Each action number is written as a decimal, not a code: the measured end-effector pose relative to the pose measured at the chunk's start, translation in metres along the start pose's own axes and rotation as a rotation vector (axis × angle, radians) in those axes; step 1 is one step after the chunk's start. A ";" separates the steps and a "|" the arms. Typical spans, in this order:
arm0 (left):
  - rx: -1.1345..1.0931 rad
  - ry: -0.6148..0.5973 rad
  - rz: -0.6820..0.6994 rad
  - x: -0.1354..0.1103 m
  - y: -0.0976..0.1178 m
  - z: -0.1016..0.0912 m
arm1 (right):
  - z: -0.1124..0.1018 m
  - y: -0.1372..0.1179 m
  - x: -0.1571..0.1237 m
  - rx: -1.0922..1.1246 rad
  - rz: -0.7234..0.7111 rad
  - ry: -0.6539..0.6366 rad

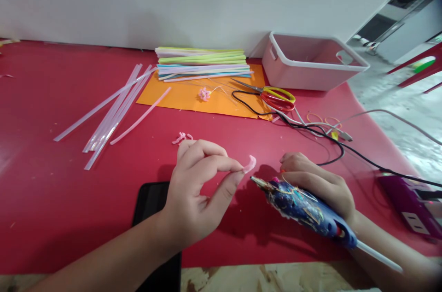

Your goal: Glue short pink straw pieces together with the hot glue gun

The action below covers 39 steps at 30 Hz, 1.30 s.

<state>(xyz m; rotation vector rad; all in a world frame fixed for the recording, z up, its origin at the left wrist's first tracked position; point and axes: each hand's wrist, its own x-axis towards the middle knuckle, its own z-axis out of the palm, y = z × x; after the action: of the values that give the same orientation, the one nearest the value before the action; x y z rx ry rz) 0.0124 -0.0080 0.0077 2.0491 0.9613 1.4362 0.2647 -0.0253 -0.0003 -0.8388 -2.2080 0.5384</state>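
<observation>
My left hand [196, 190] pinches a small curled pink piece [250, 163] between thumb and forefinger, just above the red table [51, 190]. My right hand [321, 186] grips a blue glue gun [304, 209], whose nozzle points left, close to the pink piece. A clear glue stick pokes out of the gun's back end. Two more pink bits [182, 137] lie on the table beyond my left hand.
Clear glue sticks [110, 112] lie at the left. Coloured straws [203, 64] rest on an orange sheet [193, 96] with a tiny pink flower [204, 94]. Scissors [272, 96], a white bin [311, 61], cables [328, 137], a power strip [410, 204] and a black phone [152, 204] surround my hands.
</observation>
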 end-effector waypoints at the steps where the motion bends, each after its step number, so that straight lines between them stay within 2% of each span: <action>1: -0.004 -0.005 0.002 0.000 0.000 0.000 | 0.000 0.000 0.000 -0.007 -0.009 -0.001; 6: 0.004 -0.044 0.006 0.000 0.003 -0.003 | 0.005 0.001 0.001 -0.029 -0.038 0.041; 18: 0.007 -0.026 0.052 0.000 0.002 -0.003 | 0.004 0.002 0.001 -0.040 -0.047 0.063; 39: -0.018 -0.027 0.078 0.003 0.005 -0.005 | 0.002 -0.004 0.007 -0.040 -0.091 0.057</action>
<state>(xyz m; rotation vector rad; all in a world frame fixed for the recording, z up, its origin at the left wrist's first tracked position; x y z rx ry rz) 0.0100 -0.0096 0.0148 2.1087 0.8633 1.4472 0.2584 -0.0234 0.0038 -0.7611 -2.1990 0.4227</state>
